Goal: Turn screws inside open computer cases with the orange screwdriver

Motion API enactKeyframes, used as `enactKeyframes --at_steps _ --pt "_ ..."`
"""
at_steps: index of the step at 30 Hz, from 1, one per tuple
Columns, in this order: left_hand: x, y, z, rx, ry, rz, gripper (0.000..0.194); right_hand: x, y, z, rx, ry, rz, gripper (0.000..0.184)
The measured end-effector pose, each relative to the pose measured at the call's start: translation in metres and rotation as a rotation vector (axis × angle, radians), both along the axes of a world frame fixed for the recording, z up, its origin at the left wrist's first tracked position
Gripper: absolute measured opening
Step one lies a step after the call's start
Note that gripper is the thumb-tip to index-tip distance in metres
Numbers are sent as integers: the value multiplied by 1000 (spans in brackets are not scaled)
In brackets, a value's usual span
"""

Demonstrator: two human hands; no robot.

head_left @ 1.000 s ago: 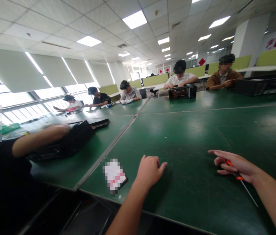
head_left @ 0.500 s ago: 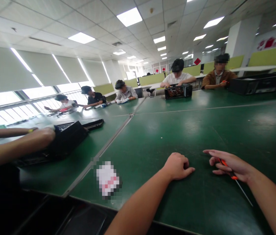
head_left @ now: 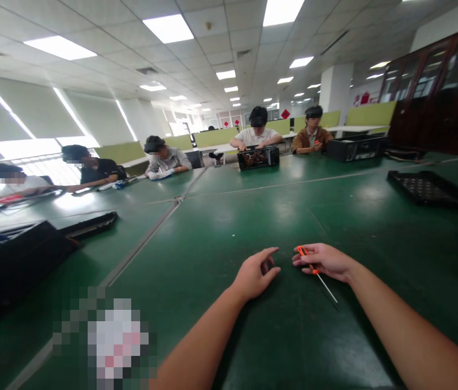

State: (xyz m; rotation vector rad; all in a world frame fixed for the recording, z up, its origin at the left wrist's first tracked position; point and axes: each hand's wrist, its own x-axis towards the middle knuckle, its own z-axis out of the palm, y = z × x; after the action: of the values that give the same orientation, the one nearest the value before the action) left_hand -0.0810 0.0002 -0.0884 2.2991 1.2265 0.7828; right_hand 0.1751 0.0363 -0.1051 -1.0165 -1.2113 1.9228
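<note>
An orange-and-black screwdriver [head_left: 309, 261] lies in my right hand [head_left: 328, 261], its thin metal shaft angling down toward me and to the right. The fingers of that hand are wrapped loosely around the handle. Just to the left, my left hand [head_left: 253, 275] rests over the green table [head_left: 277, 336] with its fingers apart and curved, holding nothing. A small gap separates the two hands.
A blurred-out white and pink item [head_left: 117, 341] lies at the lower left. Black computer cases stand at left [head_left: 13, 265], far middle [head_left: 259, 157] and far right [head_left: 356, 147]. A black panel [head_left: 432, 187] lies at right. Several people sit around the table.
My view has turned to the right, bringing the black panel and a dark cabinet into sight. My left fingers have stretched out more, and my hands are closer together.
</note>
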Motion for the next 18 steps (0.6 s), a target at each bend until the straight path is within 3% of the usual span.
enactKeyframes --at_steps 4,7,9,15,18 --pt "3 1 -3 -65 -192 8 64 -9 -4 2 43 -61 221 36" --pt "4 0 -1 -71 -172 -78 43 -16 -11 6 88 -91 329 34" --pt "4 -1 1 -86 -130 -114 33 -19 -15 8 117 -106 347 31" --pt "7 -5 5 -122 -114 -128 31 -31 -23 8 172 -116 326 31" --pt "7 -5 5 -151 -212 -85 27 -36 -25 8 184 -109 311 36"
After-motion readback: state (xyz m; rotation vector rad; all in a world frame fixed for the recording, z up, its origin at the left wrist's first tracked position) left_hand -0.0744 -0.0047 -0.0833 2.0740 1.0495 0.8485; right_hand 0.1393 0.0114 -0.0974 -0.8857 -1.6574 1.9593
